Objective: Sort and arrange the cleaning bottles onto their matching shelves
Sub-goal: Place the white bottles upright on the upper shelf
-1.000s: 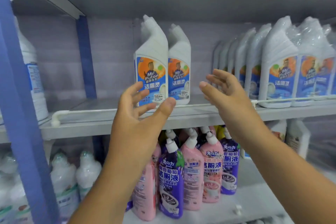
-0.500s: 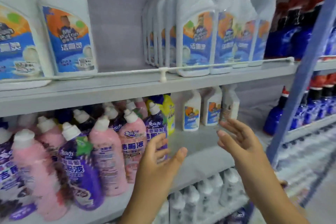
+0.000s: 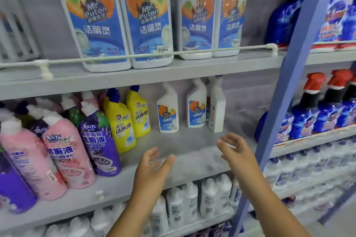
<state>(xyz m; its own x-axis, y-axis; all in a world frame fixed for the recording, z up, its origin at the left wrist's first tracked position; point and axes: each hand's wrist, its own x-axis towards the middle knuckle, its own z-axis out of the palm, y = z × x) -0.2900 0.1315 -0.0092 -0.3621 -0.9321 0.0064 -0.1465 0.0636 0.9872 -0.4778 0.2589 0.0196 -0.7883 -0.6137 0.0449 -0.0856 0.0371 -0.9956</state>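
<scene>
A: Obs. Left hand (image 3: 152,167) and right hand (image 3: 234,152) both raised in front of the middle shelf (image 3: 192,152), palms turned toward each other. Fingers wide on both, relaxed, holding nothing.

B: Aimed at what?

A: My read: the three small white bottles (image 3: 167,110) at the back of that shelf. Same orange-and-blue label as the big white bottles (image 3: 119,19) on the top shelf (image 3: 134,75), so they look misfiled. The third one is turned sideways, label hidden.

B: Why two hands, facing in?

A: Judgement only: set to close on a bottle from both sides, or take one apiece. No contact yet; both hands sit near the front lip, the bottles well back.

B: Room to work?

A: A bare stretch of shelf lies between hands and bottles, straight in. To the left, yellow bottles (image 3: 127,121) stand just beside the nearest white one; purple (image 3: 98,140) and pink (image 3: 63,156) ones crowd farther left, some leaning. To the right, the blue post (image 3: 285,86) stands close by the right forearm.

B: Edges?

A: The top shelf's underside hangs low over the necks, so a lift must come forward before up. A white rail (image 3: 154,56) runs along the top shelf front; anything going up there must clear it. Open floor shows left of the big bottles.
</scene>
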